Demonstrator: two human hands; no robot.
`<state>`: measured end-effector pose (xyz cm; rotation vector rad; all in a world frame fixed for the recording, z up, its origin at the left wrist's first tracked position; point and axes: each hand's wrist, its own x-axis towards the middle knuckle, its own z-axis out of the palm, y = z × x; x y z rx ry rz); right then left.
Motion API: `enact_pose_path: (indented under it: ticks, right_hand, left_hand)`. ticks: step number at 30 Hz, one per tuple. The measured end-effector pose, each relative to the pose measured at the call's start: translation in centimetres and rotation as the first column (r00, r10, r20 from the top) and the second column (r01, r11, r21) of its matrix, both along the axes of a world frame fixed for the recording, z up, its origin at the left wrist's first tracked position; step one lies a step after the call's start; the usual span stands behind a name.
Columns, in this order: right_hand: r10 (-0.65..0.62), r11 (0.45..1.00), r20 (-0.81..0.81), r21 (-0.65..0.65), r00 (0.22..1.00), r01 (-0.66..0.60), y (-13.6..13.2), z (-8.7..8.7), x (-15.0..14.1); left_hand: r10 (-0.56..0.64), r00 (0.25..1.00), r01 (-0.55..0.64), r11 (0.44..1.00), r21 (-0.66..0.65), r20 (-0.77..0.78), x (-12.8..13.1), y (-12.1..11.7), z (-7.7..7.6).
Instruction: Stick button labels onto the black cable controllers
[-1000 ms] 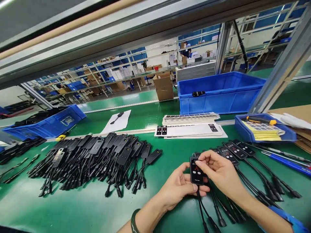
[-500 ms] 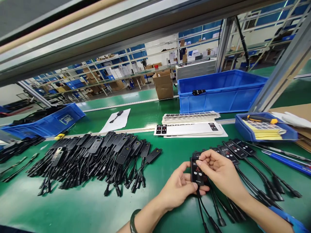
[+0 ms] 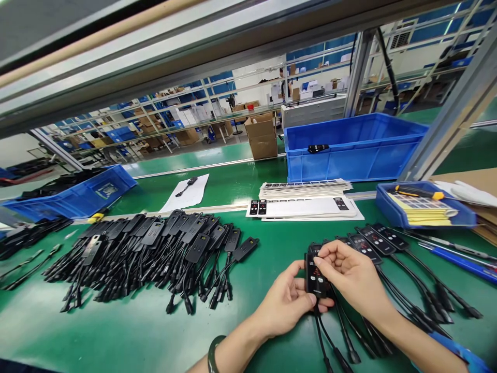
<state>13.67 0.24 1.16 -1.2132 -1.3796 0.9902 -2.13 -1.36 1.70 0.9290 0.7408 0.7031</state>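
My left hand [image 3: 289, 299] grips a small flat black controller [image 3: 316, 277], its thumb at the lower edge and its fingers behind. White buttons and red marks show on the controller's face, and its cables hang down towards me. My right hand [image 3: 351, 277] has its thumb on the upper part of that face, with the fingers curled together beside it. Whether a loose label edge lies under the thumb is hidden. Just right of and partly behind the hands lie several similar controllers [image 3: 376, 239] with labelled faces and cables.
At left lies a large heap of black controllers [image 3: 198, 247] without face labels. Label sheets [image 3: 303, 208] lie ahead. A big blue bin [image 3: 349, 160] stands behind them. A small blue tray [image 3: 423, 207] holds yellow sheets and a screwdriver; pens and tweezers lie near it.
Both hands stay on the controller in almost the same pose. The controller's face tilts slightly; the view shifts a little.
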Motion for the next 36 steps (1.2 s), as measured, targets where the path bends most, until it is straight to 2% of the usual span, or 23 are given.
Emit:
enact_pose_path:
  ticks: [4, 10, 13, 17, 19, 24, 28, 33, 36]
  right_hand:
    - [0.002, 1.0, 0.045, -0.012, 0.999, -0.001, 0.0, -0.4, 0.1]
    - [0.011, 1.0, 0.167, 0.023, 0.986, -0.015, 0.4, -0.9, 0.3]
    - [0.085, 0.995, 0.273, 0.031, 0.958, -0.097, 0.3, -1.1, 0.1]
    - [0.224, 0.97, 0.393, 0.003, 0.892, -0.244, -0.3, -1.4, -0.3]
    - [0.271, 0.958, 0.389, -0.02, 0.881, -0.286, -0.5, -1.3, -0.4]
    - [0.365, 0.931, 0.253, -0.111, 0.896, -0.348, -0.5, -0.7, -0.1]
    - [0.358, 0.933, 0.22, -0.04, 0.908, -0.358, -0.4, -1.3, -0.1]
    - [0.306, 0.952, 0.204, -0.036, 0.93, -0.305, -0.4, -2.2, -0.6]
    - [0.265, 0.96, 0.304, 0.007, 0.915, -0.28, -0.5, -2.2, -0.6]
  left_hand:
    - [0.004, 1.0, -0.004, 1.0, -0.013, 0.004, 0.1, 0.0, 0.2]
    - [-0.008, 0.999, 0.013, 0.994, -0.106, 0.046, -0.1, 0.3, 0.3]
    - [0.025, 0.998, -0.017, 0.993, -0.121, 0.065, -0.3, 0.5, 0.3]
    - [0.076, 0.994, -0.07, 0.995, -0.078, 0.075, -0.4, 0.7, 0.1]
    - [0.108, 0.991, -0.103, 0.993, -0.062, 0.076, -0.3, 0.7, 0.0]
    - [0.14, 0.99, -0.139, 0.99, -0.039, 0.031, -0.1, 0.6, -0.1]
    - [0.158, 0.986, -0.156, 0.987, 0.047, -0.058, 0.1, 0.5, 0.0]
    - [0.137, 0.982, -0.121, 0.984, 0.127, -0.127, 0.0, 0.2, -0.6]
    - [0.136, 0.983, -0.122, 0.986, 0.117, -0.124, -0.1, 0.4, -0.9]
